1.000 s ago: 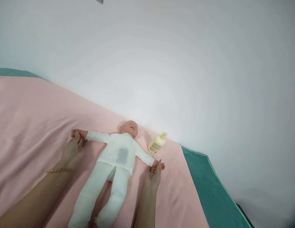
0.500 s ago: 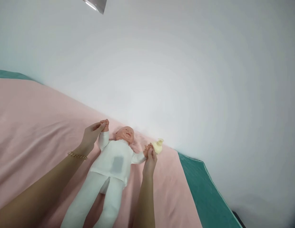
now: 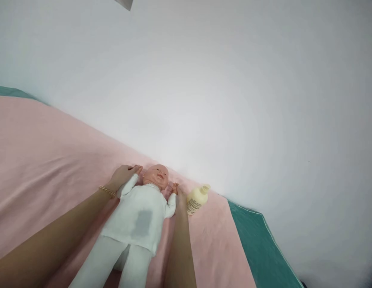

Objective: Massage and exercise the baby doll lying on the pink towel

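Note:
A baby doll (image 3: 127, 214) in a white top and white trousers lies on its back, a grey patch on its chest. Beside its head, my left hand (image 3: 123, 177), with a beaded bracelet at the wrist, is closed around the doll's hand on that side. My right hand (image 3: 181, 197) grips the doll's other hand (image 3: 175, 188), whose fingers poke out above mine. Both doll arms are bent up at the sides of the head. The doll's feet are out of frame.
Just right of my right hand stands a pale yellow bottle (image 3: 199, 196) with a label. A pink sheet (image 3: 216, 244) with wrinkles covers the bed, with green surface (image 3: 261, 240) showing at the right end. A white wall (image 3: 234, 100) rises behind.
Both my hands have moved inward toward the doll's head, bringing its arms from spread out to bent beside the head. More of the yellow bottle shows. The view has shifted slightly.

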Available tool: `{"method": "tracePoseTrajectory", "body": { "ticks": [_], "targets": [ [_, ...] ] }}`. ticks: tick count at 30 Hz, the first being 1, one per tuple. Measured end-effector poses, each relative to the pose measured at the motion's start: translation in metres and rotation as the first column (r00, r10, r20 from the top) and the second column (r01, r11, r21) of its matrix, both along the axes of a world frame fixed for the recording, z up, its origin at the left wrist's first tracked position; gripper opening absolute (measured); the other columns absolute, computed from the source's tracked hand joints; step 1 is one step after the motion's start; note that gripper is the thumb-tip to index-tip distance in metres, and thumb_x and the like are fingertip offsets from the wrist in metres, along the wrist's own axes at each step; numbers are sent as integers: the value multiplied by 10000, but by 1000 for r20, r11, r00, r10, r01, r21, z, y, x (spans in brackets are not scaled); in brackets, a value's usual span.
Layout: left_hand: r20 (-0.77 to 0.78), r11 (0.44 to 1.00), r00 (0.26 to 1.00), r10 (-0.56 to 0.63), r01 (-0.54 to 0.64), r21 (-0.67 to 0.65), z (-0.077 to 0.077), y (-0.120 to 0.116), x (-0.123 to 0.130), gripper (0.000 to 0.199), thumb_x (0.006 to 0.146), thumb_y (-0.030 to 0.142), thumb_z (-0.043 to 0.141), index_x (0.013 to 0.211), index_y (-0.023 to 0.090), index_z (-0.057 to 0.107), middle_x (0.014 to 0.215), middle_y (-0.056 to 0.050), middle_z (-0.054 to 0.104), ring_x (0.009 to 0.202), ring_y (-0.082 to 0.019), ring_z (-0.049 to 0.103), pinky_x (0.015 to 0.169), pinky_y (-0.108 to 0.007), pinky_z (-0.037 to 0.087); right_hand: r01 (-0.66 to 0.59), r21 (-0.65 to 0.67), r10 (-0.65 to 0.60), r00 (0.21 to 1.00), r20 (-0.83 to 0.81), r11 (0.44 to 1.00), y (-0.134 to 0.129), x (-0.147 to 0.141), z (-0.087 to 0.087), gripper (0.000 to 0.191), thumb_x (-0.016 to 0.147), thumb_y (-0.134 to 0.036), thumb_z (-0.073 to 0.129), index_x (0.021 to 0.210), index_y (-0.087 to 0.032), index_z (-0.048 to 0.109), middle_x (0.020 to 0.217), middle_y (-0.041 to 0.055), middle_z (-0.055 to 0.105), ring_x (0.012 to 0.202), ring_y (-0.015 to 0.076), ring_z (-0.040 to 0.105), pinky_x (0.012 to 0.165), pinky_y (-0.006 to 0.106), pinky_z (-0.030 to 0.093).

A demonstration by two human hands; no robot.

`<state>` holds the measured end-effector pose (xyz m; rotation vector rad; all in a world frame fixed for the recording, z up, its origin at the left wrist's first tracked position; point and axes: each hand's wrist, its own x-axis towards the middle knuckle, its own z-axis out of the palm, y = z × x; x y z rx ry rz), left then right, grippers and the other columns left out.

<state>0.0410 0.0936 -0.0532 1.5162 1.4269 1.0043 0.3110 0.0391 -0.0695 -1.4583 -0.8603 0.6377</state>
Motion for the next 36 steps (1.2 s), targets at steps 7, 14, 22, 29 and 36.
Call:
{"method": "tracePoseTrajectory", "body": {
  "ticks": [7,14,22,29,36],
  "targets": [
    [23,970,988,154,-156,185,8,-14,6,511,860,630,457,788,169,667,760,-77,698,694,-228,622,581,-292,402,7,62,-14,993,117,998,-21,-21,10,491,861,-510,499,1137,-141,669,1176,131,684,1038,240,661,781,310,531],
    [244,903,943,224,-295,312,24,-51,0,445,826,574,587,1054,200,666,1060,-55,716,961,-226,645,811,-301,474,76,321,-159,957,241,944,-66,-50,23,472,905,-472,463,1223,-140,574,1200,151,646,1083,222,637,915,353,494],
    [237,848,912,336,-402,345,19,-113,-29,369,806,480,632,1069,221,629,1097,-43,688,1007,-251,628,845,-344,480,179,275,-245,943,226,945,-140,-80,21,500,898,-434,513,1318,-163,493,1319,150,578,1216,235,558,1017,377,442],
    [-23,903,921,389,-377,206,-1,-168,-73,539,802,520,642,1263,272,512,1093,-43,674,956,-267,651,755,-359,491,160,-12,-150,949,278,987,-217,-103,-3,586,893,-456,527,1404,-179,453,1400,131,528,1257,251,540,1010,353,466],
    [-375,987,913,163,-154,53,-15,-202,-95,568,888,532,463,1394,283,395,1048,-79,696,871,-332,660,662,-379,468,170,-192,-58,874,483,967,-252,-115,-19,596,928,-470,460,1458,-203,406,1434,95,502,1313,267,492,1071,392,411]
  ]
}}
